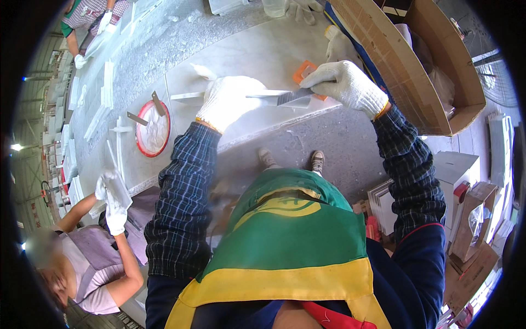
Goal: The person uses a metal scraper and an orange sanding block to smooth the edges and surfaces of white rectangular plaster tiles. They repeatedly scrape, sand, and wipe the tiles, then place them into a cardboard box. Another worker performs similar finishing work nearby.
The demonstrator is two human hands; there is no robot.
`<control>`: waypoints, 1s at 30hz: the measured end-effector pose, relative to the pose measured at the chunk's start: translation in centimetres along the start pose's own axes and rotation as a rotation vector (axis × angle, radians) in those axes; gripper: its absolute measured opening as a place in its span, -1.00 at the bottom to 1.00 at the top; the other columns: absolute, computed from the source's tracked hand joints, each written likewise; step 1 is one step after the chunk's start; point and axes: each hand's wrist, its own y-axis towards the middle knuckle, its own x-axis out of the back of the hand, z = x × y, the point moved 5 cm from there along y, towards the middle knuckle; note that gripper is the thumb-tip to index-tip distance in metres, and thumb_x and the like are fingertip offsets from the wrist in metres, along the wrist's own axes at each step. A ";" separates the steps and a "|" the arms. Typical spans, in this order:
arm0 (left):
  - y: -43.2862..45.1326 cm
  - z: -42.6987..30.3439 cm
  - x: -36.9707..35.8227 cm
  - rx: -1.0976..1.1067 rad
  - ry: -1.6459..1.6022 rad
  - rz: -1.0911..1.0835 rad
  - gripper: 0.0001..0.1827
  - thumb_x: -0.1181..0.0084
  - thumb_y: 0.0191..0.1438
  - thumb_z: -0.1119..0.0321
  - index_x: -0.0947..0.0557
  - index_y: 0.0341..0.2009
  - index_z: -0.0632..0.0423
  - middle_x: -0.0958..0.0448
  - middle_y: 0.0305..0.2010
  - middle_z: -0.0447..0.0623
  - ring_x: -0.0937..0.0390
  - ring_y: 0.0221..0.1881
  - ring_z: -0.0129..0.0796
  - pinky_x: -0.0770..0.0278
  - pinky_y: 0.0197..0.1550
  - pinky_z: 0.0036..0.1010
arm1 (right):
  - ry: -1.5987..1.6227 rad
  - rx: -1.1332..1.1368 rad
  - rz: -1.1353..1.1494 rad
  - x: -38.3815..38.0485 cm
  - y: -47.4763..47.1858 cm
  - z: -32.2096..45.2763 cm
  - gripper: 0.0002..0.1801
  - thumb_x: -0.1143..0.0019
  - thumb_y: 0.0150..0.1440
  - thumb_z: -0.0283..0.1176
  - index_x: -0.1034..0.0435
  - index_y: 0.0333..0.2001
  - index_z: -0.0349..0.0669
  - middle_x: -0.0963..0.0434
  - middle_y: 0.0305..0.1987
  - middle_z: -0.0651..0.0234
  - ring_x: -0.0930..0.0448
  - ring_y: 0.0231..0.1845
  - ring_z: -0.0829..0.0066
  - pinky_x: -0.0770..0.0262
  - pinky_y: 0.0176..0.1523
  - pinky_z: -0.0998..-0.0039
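Note:
My left hand (232, 100), in a white knit glove, is closed around a thin white strip (271, 93) held edge-up over the worktable (246, 45). In my right hand (349, 84), also gloved, a flat dark grey blade-like piece (294, 96) is pinched between thumb and fingers, its far end at the strip's right end. I cannot tell whether it is a scraper blade. An orange object (305, 70) lies on the table just behind my right fingers. A red-rimmed dish (153, 133) of white paste, with two narrow flat metal strips (158, 103) in it, sits to my left.
An open cardboard box (446, 98) stands at the right, by loose white gloves (341, 43). To the left, a co-worker's gloved hands (115, 205) hold a white piece. Another person (94, 24) works at the far left. White panels (382, 201) lean below right.

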 end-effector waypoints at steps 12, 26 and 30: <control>0.0 0.6 -0.5 -0.019 0.012 0.010 -0.72 -0.37 0.00 0.15 -0.83 -0.15 -0.16 -0.74 -0.13 -0.09 -0.69 -0.14 -0.21 -0.62 -0.05 -0.36 | -0.057 0.072 -0.078 -0.4 -0.5 -0.4 -0.77 -0.34 0.17 -0.52 -0.69 -0.07 -0.19 -0.72 -0.19 0.11 -0.69 -0.23 0.30 -0.66 -0.05 0.34; 0.0 0.4 -0.3 -0.081 -0.057 -0.040 -0.70 -0.31 0.00 0.05 -0.80 -0.21 -0.11 -0.74 -0.19 -0.04 -0.68 -0.16 -0.11 -0.58 -0.08 -0.23 | 0.091 0.008 -0.124 0.5 -1.6 -0.1 -0.76 -0.25 0.18 -0.54 -0.69 -0.07 -0.20 -0.73 -0.13 0.20 -0.68 -0.22 0.34 -0.62 -0.02 0.37; 0.1 0.0 0.1 0.001 -0.004 -0.022 -0.71 -0.42 -0.03 0.07 -0.82 -0.26 -0.05 -0.75 -0.17 -0.06 -0.70 -0.17 -0.23 -0.61 -0.09 -0.35 | 0.455 -0.264 -0.350 1.3 -5.1 -3.3 -0.74 -0.29 0.22 -0.49 -0.66 0.00 -0.20 -0.72 -0.16 0.28 -0.63 -0.24 0.52 -0.58 -0.10 0.47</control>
